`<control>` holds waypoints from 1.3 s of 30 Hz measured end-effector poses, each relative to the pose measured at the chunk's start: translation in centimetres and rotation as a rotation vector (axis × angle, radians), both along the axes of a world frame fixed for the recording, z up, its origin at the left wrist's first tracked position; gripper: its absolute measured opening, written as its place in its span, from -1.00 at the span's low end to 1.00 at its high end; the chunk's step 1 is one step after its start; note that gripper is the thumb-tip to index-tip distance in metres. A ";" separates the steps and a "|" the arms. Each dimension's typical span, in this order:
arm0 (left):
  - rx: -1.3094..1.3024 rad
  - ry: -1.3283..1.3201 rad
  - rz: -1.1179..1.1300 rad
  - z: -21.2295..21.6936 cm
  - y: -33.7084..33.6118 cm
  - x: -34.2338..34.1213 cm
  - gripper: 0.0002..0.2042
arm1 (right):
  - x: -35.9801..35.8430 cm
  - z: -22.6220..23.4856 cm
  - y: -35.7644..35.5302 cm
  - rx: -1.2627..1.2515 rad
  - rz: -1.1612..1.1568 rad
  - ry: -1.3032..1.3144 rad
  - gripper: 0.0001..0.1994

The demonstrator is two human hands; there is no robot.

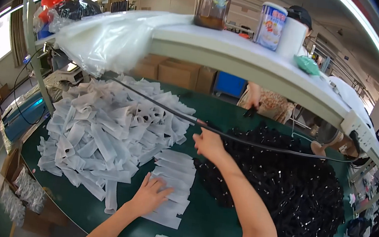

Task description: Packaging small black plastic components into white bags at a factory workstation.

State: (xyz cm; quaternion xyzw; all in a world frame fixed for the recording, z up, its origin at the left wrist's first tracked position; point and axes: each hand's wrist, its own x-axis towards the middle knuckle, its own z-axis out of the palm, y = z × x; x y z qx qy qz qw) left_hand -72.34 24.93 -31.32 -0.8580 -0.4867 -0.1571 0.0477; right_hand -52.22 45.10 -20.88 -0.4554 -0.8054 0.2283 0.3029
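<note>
White strips [170, 182] lie fanned in a short row on the green table [214, 226] under my left hand [149, 196], fingers spread flat, while my right hand [209, 143], fingers loosely curled, reaches past the black pile [295, 183]; most, I judge, await sorting in the white heap [102, 131].

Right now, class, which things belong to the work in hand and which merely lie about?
In use:
left hand flat on the fanned white strips
right hand at the black pile
heap of white strips

Lying about:
tin
jar
plastic bags
</note>
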 end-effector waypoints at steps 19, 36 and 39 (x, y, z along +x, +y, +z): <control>-0.068 -0.238 -0.039 -0.4 1.0 -1.3 -0.49 | 5.1 -10.9 -6.1 0.231 -0.058 -0.694 -0.58; 0.010 -0.228 0.058 2.0 -2.9 2.6 -0.45 | 10.1 -9.1 -10.8 0.148 -0.154 -0.567 -0.71; -0.012 -0.313 0.014 2.4 -4.4 3.0 -0.47 | 9.9 -7.1 -11.2 0.085 -0.102 -0.519 -0.70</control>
